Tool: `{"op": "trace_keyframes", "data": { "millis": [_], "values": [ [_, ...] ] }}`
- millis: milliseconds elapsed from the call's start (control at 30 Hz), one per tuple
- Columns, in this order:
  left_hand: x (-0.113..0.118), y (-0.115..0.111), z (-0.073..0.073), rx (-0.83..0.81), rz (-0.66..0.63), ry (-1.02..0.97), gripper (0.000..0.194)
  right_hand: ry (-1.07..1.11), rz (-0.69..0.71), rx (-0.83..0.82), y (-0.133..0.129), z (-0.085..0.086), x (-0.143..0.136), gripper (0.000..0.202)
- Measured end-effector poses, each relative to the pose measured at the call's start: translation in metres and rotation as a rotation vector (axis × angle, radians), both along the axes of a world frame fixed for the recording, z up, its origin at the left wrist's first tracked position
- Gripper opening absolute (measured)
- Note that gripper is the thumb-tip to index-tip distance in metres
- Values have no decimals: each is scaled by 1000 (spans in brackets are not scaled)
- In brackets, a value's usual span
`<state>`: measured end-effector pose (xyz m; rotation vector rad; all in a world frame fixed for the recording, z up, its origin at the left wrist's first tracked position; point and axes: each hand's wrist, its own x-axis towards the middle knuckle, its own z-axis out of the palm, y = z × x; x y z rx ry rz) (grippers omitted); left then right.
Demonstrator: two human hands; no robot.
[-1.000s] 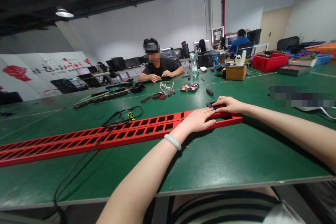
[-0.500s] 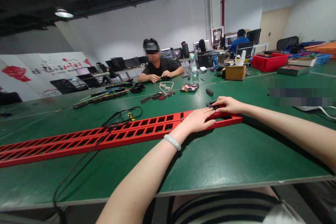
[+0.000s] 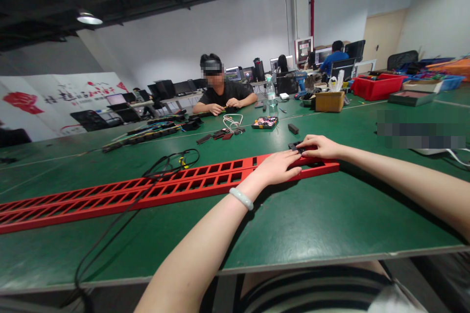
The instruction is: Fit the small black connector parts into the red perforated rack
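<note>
I see red on the long frame (image 3: pixel 198 191), patterned with rows of dark slots, and black on the small piece (image 3: pixel 293 146) and the cable (image 3: pixel 149 174), whose tag (image 3: pixel 183 161) is yellow. The table (image 3: pixel 312 220) reads deep green to me, the bracelet (image 3: pixel 241 198) pale green, the clothing (image 3: pixel 316 288) striped dark and light.

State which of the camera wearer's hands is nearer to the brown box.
Right: the right hand is short of the brown box, on its near side; the left hand is farther away, leftward, over the red frame.
</note>
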<state>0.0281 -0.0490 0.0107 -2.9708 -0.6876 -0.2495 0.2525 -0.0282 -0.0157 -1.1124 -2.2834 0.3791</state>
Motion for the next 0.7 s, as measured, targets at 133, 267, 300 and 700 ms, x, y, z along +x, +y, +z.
{"op": "trace_keyframes", "data": {
  "millis": [133, 267, 300, 700],
  "values": [
    [0, 0, 0, 2, -6, -5, 48, -3, 0, 5, -1, 0, -1, 40],
    [0, -1, 1, 2, -4, 0, 47, -6, -15, 20, -2, 0, -1, 39],
    [0, -1, 1, 2, -2, 1, 47, -7, -18, 21, -2, 0, -1, 39],
    [-1, 0, 0, -3, -7, -12, 47, -27, -18, 30, -2, 0, -2, 39]
  ]
}}
